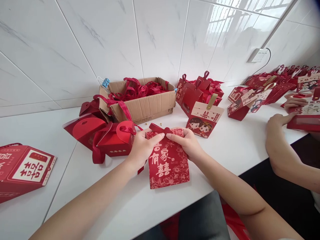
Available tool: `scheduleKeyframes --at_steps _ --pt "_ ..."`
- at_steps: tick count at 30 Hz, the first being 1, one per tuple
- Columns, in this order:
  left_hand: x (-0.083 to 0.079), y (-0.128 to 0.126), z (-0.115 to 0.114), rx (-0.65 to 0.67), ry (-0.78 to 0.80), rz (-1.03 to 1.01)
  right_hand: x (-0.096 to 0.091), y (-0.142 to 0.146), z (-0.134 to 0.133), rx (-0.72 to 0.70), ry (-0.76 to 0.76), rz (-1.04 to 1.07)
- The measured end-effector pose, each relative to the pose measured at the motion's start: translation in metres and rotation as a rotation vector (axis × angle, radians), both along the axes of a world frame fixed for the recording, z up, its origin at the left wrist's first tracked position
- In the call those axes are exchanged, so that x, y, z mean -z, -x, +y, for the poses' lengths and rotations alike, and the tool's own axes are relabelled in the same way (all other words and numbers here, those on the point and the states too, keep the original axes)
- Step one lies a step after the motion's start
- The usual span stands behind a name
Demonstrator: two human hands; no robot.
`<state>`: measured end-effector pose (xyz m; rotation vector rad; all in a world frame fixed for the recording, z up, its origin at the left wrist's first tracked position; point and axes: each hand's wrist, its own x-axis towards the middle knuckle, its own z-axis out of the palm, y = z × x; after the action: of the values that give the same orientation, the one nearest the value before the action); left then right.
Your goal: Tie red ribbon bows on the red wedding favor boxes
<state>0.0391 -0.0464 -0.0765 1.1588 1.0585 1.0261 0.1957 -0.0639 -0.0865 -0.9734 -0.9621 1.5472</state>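
Observation:
A red gift box [168,163] with white Chinese characters and a flower pattern lies in front of me on the white table [225,156]. My left hand [142,146] and my right hand [188,141] both pinch its top edge, thumbs and fingers closed on the flap. A red ribbon [158,128] lies at the top of the box, just beyond my fingertips. A folded red box with a ribbon handle [116,138] sits right beside my left hand.
A cardboard carton [142,106] full of red ribbons stands at the back. Several red gift boxes [200,96] stand to the right and a flat box [22,170] at the left. Another person's hands [285,116] work on boxes at the far right.

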Motion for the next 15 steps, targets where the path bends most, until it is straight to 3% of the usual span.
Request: scheduleKeyframes --at_steps 4,9,11,13,15 --pt "0.001 0.000 0.002 0.004 -0.015 0.015 0.001 0.000 -0.001 0.028 -0.025 0.010" --pt "-0.009 -0.003 -0.004 -0.010 -0.046 0.071 0.006 -0.009 0.013 0.098 -0.017 0.187" --pt "-0.016 -0.004 -0.022 0.019 -0.122 0.115 0.010 -0.015 0.023 0.179 -0.038 0.132" --pt "-0.021 -0.005 -0.052 0.147 -0.234 0.148 0.016 -0.019 0.031 0.260 -0.074 -0.018" --pt "-0.020 -0.005 -0.085 0.240 -0.452 0.070 0.024 -0.020 0.037 0.308 -0.142 -0.248"
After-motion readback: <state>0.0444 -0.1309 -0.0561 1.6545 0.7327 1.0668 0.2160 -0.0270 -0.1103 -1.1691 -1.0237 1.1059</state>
